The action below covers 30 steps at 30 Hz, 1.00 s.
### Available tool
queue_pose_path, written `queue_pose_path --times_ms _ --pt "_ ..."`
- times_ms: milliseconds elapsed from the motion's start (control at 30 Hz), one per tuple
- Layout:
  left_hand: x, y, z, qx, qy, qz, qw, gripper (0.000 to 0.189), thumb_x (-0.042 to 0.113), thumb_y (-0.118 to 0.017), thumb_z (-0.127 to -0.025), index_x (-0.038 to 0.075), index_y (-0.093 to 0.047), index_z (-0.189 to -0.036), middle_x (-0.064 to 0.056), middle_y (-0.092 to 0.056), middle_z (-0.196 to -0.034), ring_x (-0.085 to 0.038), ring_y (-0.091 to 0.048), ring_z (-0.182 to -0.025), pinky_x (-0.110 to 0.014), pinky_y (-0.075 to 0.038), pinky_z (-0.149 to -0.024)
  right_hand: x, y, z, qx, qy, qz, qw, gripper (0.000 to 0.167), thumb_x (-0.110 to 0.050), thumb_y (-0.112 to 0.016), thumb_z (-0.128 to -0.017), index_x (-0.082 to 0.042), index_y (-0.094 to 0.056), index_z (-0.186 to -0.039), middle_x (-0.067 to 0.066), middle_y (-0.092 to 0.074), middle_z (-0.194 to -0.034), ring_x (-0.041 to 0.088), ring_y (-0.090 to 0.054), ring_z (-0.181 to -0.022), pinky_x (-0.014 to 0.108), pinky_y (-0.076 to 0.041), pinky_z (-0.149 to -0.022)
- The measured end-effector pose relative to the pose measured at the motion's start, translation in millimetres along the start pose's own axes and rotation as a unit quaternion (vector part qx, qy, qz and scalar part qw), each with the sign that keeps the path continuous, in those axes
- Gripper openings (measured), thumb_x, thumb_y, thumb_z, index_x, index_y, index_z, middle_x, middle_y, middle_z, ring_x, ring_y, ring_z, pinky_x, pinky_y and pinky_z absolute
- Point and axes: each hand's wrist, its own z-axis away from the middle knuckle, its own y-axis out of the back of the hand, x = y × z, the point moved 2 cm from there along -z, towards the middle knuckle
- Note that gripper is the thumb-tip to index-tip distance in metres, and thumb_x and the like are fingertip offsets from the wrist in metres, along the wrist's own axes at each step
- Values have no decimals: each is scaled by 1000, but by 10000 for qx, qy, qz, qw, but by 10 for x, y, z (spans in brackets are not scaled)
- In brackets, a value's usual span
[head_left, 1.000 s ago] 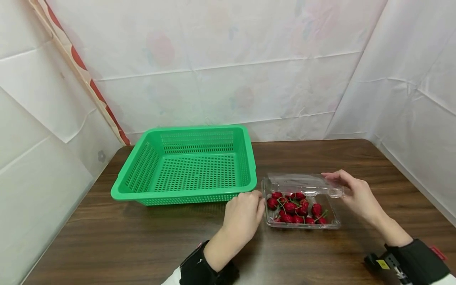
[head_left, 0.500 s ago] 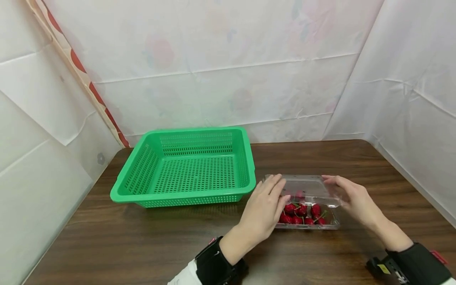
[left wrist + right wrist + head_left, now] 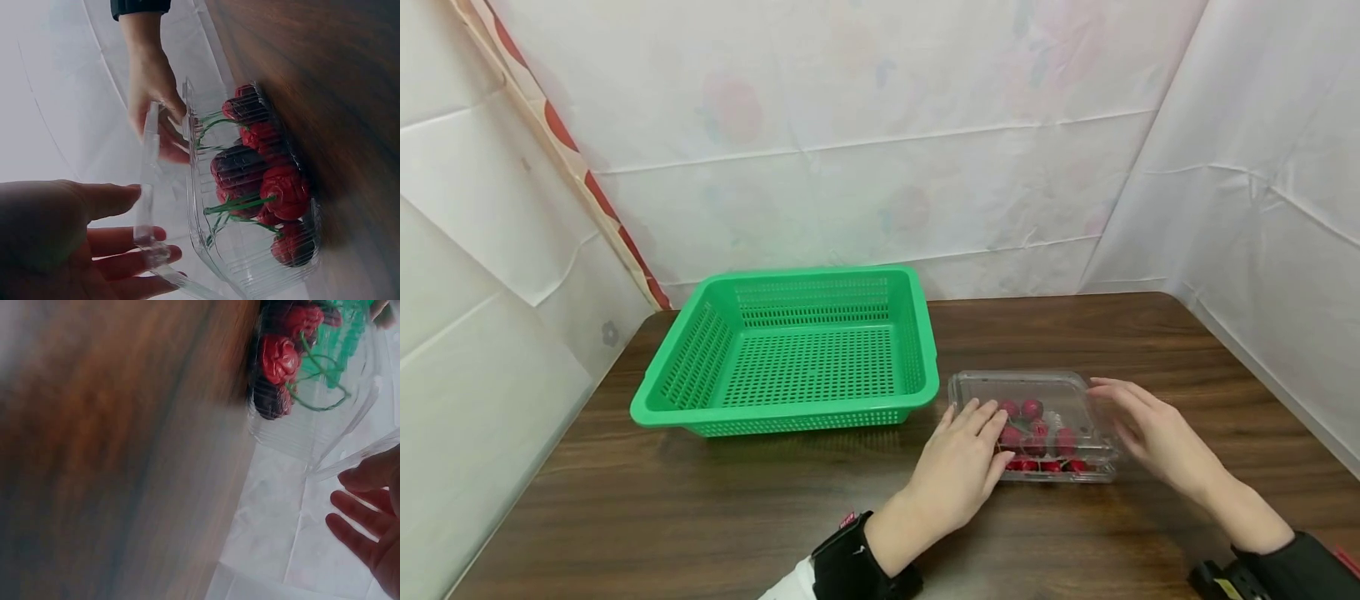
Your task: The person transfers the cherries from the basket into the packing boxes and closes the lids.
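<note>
A clear plastic clamshell box (image 3: 1105, 473) sits on the table, to the right in the head view. Inside are red cherries (image 3: 284, 190) with green stems, seen through its wall in the left wrist view. Its clear lid (image 3: 1022, 386) lies over them, with a gap along the front edge. My left hand (image 3: 955, 471) touches the lid's left part, fingers spread and nearly straight. At the right end is my right hand (image 3: 1161, 437), its loosely bent fingers by the lid's edge. The right wrist view shows its thumb (image 3: 369, 474) against that edge.
A green plastic basket (image 3: 782, 410) with perforated walls stands left of the box, close to it. The dark wooden table (image 3: 700, 517) runs back to white sheeting (image 3: 850, 200), which also hangs at both sides.
The lid has come down over the cherries. My left hand has moved from the box's left side up onto the lid. My right hand has followed the lid slightly down.
</note>
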Motion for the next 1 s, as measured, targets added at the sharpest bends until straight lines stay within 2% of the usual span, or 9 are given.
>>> queue_pose_path --times_ms 67,133,233,467,633,767,833,933,1000 --pt "8 -6 7 -94 29 -57 9999 42 34 -47 -92 10 -50 -126 -4 -45 -131 -20 -37 -123 -38 -32 -97 -50 29 19 69 -217 77 9997 34 -27 -41 -93 0 -57 -107 12 -57 -107 16 -55 -83 11 -38 -64" --pt "15 -13 13 -144 39 -100 9998 41 33 -50 -91 9 -52 -125 -5 -45 -130 -20 -38 -122 -37 -33 -96 -107 65 34 144 -574 134 9982 21 -11 -56 -87 0 -57 -105 10 -59 -100 17 -57 -80 11 -40 -65" --pt "22 -26 19 -183 33 -178 9997 41 31 -54 -89 8 -53 -123 -5 -46 -129 -20 -39 -121 -35 -34 -95 -183 119 56 226 -1174 -112 9928 35 13 -66 -68 1 -58 -100 8 -62 -91 9 -57 -74 9 -41 -62" --pt "43 -64 22 -36 -39 -394 9992 40 28 -57 -87 6 -56 -120 -7 -48 -127 -20 -42 -119 -29 -36 -94 -310 201 122 -178 -2402 -1084 9645 23 0 -65 -78 -2 -57 -100 9 -59 -94 -9 -52 -79 10 -43 -62" --pt "50 -85 24 50 -75 -460 9989 38 26 -58 -87 6 -56 -119 -7 -49 -127 -20 -42 -119 -25 -35 -94 -293 196 202 -673 -3052 -1483 9383 31 -9 -60 -85 4 -49 -110 17 -53 -104 -10 -48 -81 17 -45 -62" --pt "55 -90 25 81 -57 -440 9990 38 26 -58 -87 6 -56 -119 -7 -49 -126 -20 -43 -118 -25 -36 -93 -211 128 298 -1205 -3457 -2365 9000 39 -10 -50 -90 14 -36 -119 28 -46 -111 -8 -48 -81 26 -48 -60" --pt "57 -90 27 81 -49 -441 9990 38 26 -57 -87 6 -56 -119 -7 -49 -127 -20 -43 -118 -25 -36 -92 -169 91 339 -1472 -3519 -3093 8711 41 -7 -44 -93 20 -29 -120 28 -47 -108 -3 -52 -82 30 -49 -61" --pt "62 -87 32 66 -40 -466 9989 38 26 -57 -87 6 -56 -119 -7 -49 -127 -20 -43 -118 -25 -37 -91 -112 56 386 -1814 -3673 -4010 8194 44 -9 -38 -96 24 -22 -120 16 -52 -105 6 -56 -84 33 -49 -64" --pt "65 -87 33 71 -36 -494 9987 38 26 -57 -87 6 -56 -119 -7 -49 -127 -20 -43 -118 -25 -37 -91 -86 44 411 -1966 -3743 -4429 7906 46 -11 -36 -96 24 -20 -120 8 -54 -101 12 -58 -84 34 -49 -66"
